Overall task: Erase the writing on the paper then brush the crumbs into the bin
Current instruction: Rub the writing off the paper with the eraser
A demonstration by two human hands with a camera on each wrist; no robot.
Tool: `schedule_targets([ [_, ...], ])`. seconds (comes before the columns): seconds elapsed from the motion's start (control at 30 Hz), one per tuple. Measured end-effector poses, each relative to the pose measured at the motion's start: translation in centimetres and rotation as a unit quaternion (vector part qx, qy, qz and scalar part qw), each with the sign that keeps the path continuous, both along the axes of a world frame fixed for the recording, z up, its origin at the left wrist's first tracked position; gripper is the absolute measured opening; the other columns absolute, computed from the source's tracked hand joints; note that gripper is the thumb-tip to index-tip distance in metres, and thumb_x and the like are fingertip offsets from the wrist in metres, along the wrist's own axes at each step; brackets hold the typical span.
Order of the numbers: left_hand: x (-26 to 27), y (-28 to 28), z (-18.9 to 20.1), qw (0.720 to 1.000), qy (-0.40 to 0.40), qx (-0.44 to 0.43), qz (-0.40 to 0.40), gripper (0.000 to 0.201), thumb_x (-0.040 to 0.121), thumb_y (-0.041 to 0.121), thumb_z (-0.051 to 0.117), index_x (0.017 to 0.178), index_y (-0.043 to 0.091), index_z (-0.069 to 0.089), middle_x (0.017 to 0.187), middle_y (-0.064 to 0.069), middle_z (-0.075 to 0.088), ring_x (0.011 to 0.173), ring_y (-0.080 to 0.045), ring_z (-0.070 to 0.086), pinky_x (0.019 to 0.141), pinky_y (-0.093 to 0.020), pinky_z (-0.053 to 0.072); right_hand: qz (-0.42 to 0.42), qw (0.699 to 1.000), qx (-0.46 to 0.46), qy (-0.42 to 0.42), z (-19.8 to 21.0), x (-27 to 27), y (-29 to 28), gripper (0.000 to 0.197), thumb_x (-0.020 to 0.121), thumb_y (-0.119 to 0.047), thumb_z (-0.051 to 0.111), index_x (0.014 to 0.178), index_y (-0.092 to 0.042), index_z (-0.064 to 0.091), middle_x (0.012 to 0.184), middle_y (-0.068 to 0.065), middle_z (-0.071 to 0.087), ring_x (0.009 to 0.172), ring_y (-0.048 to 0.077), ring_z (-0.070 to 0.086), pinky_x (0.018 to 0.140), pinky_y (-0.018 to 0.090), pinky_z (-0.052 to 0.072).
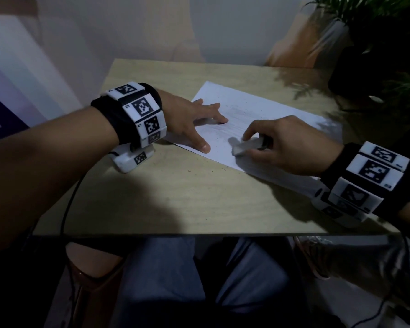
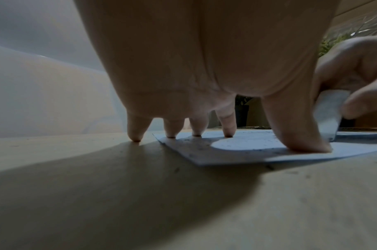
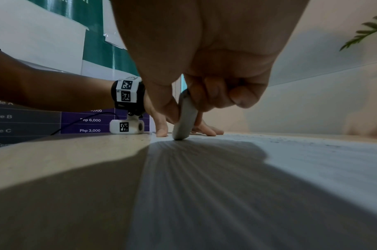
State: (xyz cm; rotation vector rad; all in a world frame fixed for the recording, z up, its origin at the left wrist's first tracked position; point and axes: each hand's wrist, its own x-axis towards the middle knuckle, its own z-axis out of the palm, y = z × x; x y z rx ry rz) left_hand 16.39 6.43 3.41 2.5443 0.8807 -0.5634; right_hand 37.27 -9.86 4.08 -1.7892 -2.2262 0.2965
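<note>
A person's right hand (image 1: 287,144) pinches a white eraser (image 1: 246,146) between thumb and curled fingers, its lower end pressed onto a sheet of lined paper (image 1: 258,110) lying at an angle on a pale wooden bench (image 1: 175,197). The wrist view shows the eraser (image 3: 185,118) standing tilted, only its rounded tip touching the sheet (image 3: 290,160). The left hand (image 1: 187,117) lies spread with straight fingers, holding nothing, and pins the paper's near-left corner: the thumb and three fingertips (image 2: 228,133) rest on the sheet (image 2: 236,150), while the little finger touches bare bench (image 2: 98,186) just beside the paper's edge. The eraser (image 2: 328,111) works just beside that thumb. Dark eraser crumbs (image 1: 219,136) speckle the paper between the hands, and a few lie scattered on the wood in front of the sheet. Faint ruled lines cross the page; any writing is too faint to read. Both wrists carry black bands with white coded marker blocks (image 1: 142,107). A potted plant (image 1: 376,43) stands at the bench's far right corner, and a purple price chart (image 3: 89,125) hangs on the wall to the left.
</note>
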Motion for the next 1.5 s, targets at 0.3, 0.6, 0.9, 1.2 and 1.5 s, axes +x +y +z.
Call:
schedule_targets([
  [0.3, 0.0, -0.2, -0.1, 1.0, -0.009, 0.006, -0.002, 0.089, 0.084, 0.064, 0.07, 0.156, 0.056, 0.018, 0.166, 0.027, -0.01, 0.155, -0.006, -0.013, 0.127, -0.043, 0.003, 0.025, 1.0, -0.002, -0.002, -0.2, -0.2, 0.7, 0.037, 0.086, -0.053, 0.06, 0.101, -0.021, 0.071, 0.08, -0.014, 0.06, 0.069, 0.006, 0.052, 0.068, 0.029, 0.04],
  [0.6, 0.0, -0.2, 0.0, 1.0, -0.005, 0.007, -0.002, 0.09, 0.084, 0.065, 0.069, 0.156, 0.056, 0.016, 0.166, 0.027, -0.011, 0.155, -0.007, -0.014, 0.127, -0.044, 0.002, 0.008, 0.998, 0.016, -0.059, -0.6, 0.3, 1.2, 0.063, 0.079, -0.076, 0.036, 0.092, -0.024, 0.069, 0.083, -0.005, 0.069, 0.077, 0.019, 0.06, 0.07, 0.039, 0.049],
  [0.9, -0.1, -0.5, 0.2, 1.0, -0.003, 0.018, -0.001, 0.088, 0.085, 0.065, 0.068, 0.156, 0.057, 0.015, 0.166, 0.027, -0.011, 0.155, -0.006, -0.012, 0.127, -0.043, 0.003, -0.011, 0.997, 0.027, -0.073, -0.7, 0.6, 1.4, 0.036, 0.09, -0.057, 0.06, 0.09, -0.022, 0.07, 0.079, -0.004, 0.068, 0.075, 0.021, 0.06, 0.066, 0.035, 0.044],
  [1.2, -0.1, -0.4, -0.1, 1.0, -0.019, 0.009, -0.002, 0.089, 0.085, 0.062, 0.07, 0.156, 0.054, 0.018, 0.167, 0.026, -0.01, 0.155, -0.007, -0.013, 0.124, -0.038, 0.002, -0.01, 0.999, 0.006, -0.049, -0.7, 0.5, 1.2, 0.041, 0.086, -0.065, 0.057, 0.089, -0.026, 0.07, 0.078, -0.009, 0.069, 0.074, 0.014, 0.06, 0.068, 0.035, 0.048],
  [1.5, -0.1, -0.6, 0.1, 1.0, -0.014, 0.011, 0.0, 0.087, 0.087, 0.062, 0.069, 0.156, 0.055, 0.016, 0.166, 0.027, -0.01, 0.155, -0.006, -0.013, 0.124, -0.038, 0.001, 0.015, 1.0, -0.021, -0.006, -0.5, 0.5, 0.7, 0.042, 0.083, -0.068, 0.06, 0.089, -0.028, 0.072, 0.076, -0.012, 0.068, 0.072, 0.009, 0.06, 0.067, 0.032, 0.047],
])
